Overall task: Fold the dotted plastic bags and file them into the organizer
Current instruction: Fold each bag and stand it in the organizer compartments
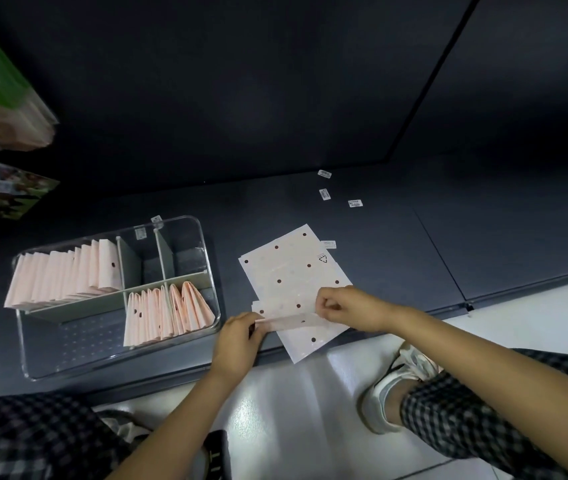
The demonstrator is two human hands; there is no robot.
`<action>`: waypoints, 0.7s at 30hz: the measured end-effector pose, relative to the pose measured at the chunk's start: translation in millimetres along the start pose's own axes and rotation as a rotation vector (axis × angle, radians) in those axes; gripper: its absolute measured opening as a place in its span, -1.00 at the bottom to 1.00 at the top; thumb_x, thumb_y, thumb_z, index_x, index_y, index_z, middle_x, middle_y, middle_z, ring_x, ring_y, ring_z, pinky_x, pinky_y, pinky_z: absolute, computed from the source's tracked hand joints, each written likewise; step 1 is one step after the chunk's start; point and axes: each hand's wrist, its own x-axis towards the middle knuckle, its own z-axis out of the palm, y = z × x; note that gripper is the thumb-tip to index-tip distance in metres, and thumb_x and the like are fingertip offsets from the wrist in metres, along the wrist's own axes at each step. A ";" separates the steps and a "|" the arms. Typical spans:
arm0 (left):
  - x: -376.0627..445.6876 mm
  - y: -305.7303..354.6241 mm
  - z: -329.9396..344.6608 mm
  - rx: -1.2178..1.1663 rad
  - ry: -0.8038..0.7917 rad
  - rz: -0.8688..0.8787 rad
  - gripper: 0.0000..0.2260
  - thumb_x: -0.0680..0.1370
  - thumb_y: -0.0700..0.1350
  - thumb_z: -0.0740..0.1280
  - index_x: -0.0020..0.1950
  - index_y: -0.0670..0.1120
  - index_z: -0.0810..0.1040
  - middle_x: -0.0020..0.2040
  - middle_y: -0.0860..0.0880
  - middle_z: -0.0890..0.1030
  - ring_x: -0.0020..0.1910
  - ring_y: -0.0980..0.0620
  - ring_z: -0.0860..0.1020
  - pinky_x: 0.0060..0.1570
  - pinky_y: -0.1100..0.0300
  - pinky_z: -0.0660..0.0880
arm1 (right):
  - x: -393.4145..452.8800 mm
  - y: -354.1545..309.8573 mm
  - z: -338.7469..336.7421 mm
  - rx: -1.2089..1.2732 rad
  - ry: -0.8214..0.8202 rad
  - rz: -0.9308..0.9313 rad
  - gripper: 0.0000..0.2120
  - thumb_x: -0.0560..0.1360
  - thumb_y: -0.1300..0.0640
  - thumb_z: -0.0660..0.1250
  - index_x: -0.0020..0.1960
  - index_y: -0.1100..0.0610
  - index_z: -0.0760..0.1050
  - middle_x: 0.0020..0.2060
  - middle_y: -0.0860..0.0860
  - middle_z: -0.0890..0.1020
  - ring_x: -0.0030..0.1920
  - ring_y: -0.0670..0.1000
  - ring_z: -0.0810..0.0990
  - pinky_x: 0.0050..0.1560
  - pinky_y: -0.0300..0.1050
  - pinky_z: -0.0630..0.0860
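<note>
A stack of flat dotted bags (293,268) lies on the dark grey shelf (414,244), right of the organizer and near the front edge. The bags are thin, pale pink plastic with small dark red dots. They are shaped like rectangles and lie turned at a slant. The top one has a little black triangle mark (323,259) near its far right corner, with tiny writing too small to read.

The left hand (237,344) pinches the left end of a folded strip (291,322) at the near part of the stack. The right hand (348,308) has its fingers curled and pinches the right end of the same strip. The strip is narrow, long and a bit shiny.

The organizer (203,244) is a clear plastic box with round corners and pale dividers. Its far left part holds a row of folded pink bags (68,275) standing on edge. Its near right part holds another row of folded bags (168,313), and the last ones lean to the right. The 2 far right parts and the long near left part show only the clear floor.

Small white stickers (324,194) with barcodes sit on the shelf farther back. Their print is too small to read. Checked trouser legs (483,410) and a pale shoe (386,393) show over the white floor (293,410).
</note>
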 end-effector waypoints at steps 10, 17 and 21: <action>8.9 7.4 9.5 0.027 0.010 -0.195 -0.82 0.60 -0.16 0.23 0.11 -0.23 0.53 0.03 -0.18 0.61 0.02 -0.17 0.53 0.01 0.03 0.46 | 43.6 -17.2 24.2 -0.337 0.269 0.005 -0.69 0.53 0.03 0.28 0.25 0.06 0.43 0.19 -0.01 0.48 0.23 0.02 0.37 0.18 -0.14 0.32; -27.0 25.6 20.3 0.207 0.255 0.143 -0.70 0.48 -0.23 0.35 0.22 -0.12 0.51 0.10 -0.09 0.51 0.00 -0.12 0.47 -0.03 0.02 0.45 | 60.0 -15.5 25.0 -0.317 0.199 0.096 -0.66 0.47 0.05 0.39 0.18 0.11 0.42 0.13 0.06 0.47 0.18 0.06 0.41 0.12 -0.06 0.42; -40.8 13.8 38.5 0.373 0.028 0.230 -0.64 0.54 -0.07 0.28 0.35 -0.05 0.44 0.29 0.01 0.46 0.23 -0.07 0.44 0.19 0.04 0.38 | 66.8 -17.7 19.9 -0.247 0.126 0.130 -0.68 0.45 0.10 0.42 0.14 0.17 0.44 0.11 0.10 0.52 0.13 0.08 0.47 -0.02 -0.17 0.36</action>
